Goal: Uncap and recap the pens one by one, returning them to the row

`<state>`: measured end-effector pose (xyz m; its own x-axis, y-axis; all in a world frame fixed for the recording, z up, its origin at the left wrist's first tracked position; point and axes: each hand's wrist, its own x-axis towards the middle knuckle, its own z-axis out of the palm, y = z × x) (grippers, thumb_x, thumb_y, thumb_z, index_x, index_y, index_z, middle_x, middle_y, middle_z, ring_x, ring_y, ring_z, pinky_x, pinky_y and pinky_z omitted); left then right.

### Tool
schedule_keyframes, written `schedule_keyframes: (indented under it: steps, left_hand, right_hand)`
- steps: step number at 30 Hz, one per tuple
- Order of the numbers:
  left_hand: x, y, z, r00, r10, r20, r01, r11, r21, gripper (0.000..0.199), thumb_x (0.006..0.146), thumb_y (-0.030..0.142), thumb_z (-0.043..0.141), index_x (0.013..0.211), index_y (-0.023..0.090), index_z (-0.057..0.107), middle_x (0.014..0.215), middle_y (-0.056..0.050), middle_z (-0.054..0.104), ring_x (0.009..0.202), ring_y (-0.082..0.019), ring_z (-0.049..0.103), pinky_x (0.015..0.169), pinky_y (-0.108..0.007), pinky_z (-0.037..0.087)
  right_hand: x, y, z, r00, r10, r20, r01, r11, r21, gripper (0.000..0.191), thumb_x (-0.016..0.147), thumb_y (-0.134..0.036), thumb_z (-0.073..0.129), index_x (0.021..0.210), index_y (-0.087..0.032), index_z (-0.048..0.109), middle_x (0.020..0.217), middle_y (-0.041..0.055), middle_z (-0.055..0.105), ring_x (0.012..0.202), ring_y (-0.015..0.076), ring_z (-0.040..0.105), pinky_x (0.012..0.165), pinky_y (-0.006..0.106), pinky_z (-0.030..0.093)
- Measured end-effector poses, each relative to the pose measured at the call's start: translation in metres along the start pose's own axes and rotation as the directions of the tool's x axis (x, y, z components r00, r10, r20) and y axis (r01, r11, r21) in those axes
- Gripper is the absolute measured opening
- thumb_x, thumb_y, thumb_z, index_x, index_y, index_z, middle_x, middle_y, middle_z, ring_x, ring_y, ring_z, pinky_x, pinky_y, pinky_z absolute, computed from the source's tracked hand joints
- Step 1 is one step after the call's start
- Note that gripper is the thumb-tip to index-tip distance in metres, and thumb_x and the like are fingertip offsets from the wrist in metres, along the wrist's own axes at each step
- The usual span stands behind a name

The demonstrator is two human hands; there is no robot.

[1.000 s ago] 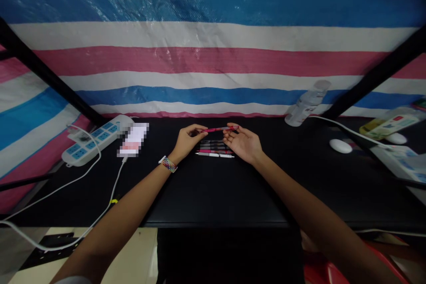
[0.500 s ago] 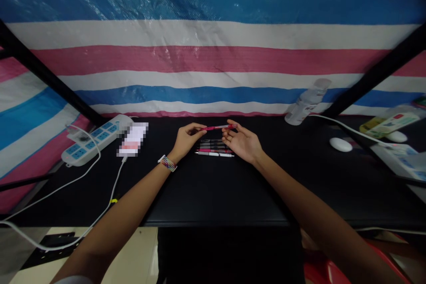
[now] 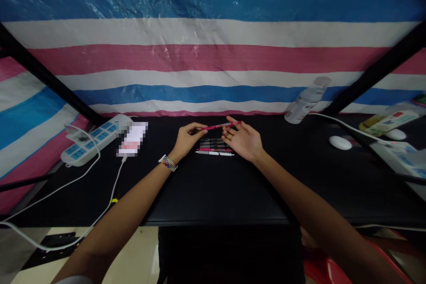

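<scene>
A red pen [image 3: 218, 127] is held above the table, its right end tilted slightly up. My left hand [image 3: 189, 138] pinches its left end between thumb and fingers. At the other end is my right hand [image 3: 245, 140], palm turned up and fingers spread; the pen's end crosses in front of these fingers, and whether it rests on them I cannot tell. Below lies a row of several pens side by side, with a white pen [image 3: 214, 153] nearest me and a red and dark one [image 3: 209, 149] just behind it. My right fingers hide part of the row's right side.
On the left are a white power strip [image 3: 100, 137], a phone [image 3: 133, 138] with blurred screen, and white cables. A clear bottle [image 3: 308, 100], a white mouse-like object [image 3: 340, 143] and a bottle of yellow liquid [image 3: 388, 120] stand right. Striped sheeting [image 3: 213, 60] closes the back.
The pen's right end has risen a little and now reaches further across my right fingers. My right hand has shifted slightly right, with its fingers more spread. My left hand keeps its pinch.
</scene>
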<state>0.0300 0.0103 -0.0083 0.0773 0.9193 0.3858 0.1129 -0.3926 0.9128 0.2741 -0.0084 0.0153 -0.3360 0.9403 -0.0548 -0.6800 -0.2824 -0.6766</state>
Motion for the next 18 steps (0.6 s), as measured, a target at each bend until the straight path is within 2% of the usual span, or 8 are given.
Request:
schedule_keyframes:
  steps: [5, 10, 14, 18]
  left_hand:
    - [-0.0005, 0.0029, 0.0007, 1.0, 0.006, -0.001, -0.006, 1.0, 0.022, 0.024, 0.085, 0.038, 0.091, 0.103, 0.022, 0.088, 0.097, -0.007, 0.084, 0.085, -0.021, 0.075, 0.08, -0.035, 0.059]
    - [-0.0006, 0.0031, 0.0011, 1.0, 0.011, -0.002, -0.011, 1.0, 0.018, 0.024, 0.084, 0.039, 0.092, 0.102, 0.022, 0.088, 0.094, -0.007, 0.084, 0.083, -0.02, 0.074, 0.078, -0.034, 0.059]
    - [-0.0003, 0.0022, 0.0013, 1.0, 0.003, -0.004, -0.003, 1.0, 0.005, 0.024, 0.084, 0.038, 0.092, 0.102, 0.022, 0.088, 0.098, -0.007, 0.085, 0.086, -0.021, 0.075, 0.081, -0.035, 0.059]
    - [0.0, 0.002, 0.001, 1.0, 0.004, -0.009, -0.004, 1.0, 0.014, 0.024, 0.085, 0.038, 0.092, 0.102, 0.022, 0.088, 0.099, -0.008, 0.085, 0.087, -0.021, 0.075, 0.081, -0.035, 0.059]
  right_hand:
    - [0.0018, 0.0031, -0.0013, 0.999, -0.035, -0.021, 0.034, 0.999, -0.017, 0.022, 0.092, -0.038, 0.073, 0.111, -0.028, 0.077, 0.095, 0.0071, 0.07, 0.099, 0.027, 0.065, 0.098, 0.047, 0.056]
    - [0.0021, 0.0032, -0.0009, 0.999, -0.046, -0.025, 0.045, 0.998, -0.04, 0.023, 0.092, -0.04, 0.074, 0.111, -0.028, 0.076, 0.096, 0.0075, 0.07, 0.101, 0.028, 0.065, 0.099, 0.049, 0.056]
    - [0.0014, 0.0018, -0.0004, 0.999, -0.031, -0.022, 0.031, 0.999, -0.021, 0.031, 0.093, -0.047, 0.071, 0.117, -0.027, 0.077, 0.099, 0.0083, 0.072, 0.101, 0.0277, 0.066, 0.1, 0.048, 0.056]
    - [0.0015, 0.0025, -0.0016, 0.999, -0.039, -0.025, 0.038, 0.999, -0.032, 0.02, 0.09, -0.039, 0.074, 0.106, -0.027, 0.076, 0.095, 0.0079, 0.071, 0.099, 0.028, 0.066, 0.099, 0.048, 0.056]
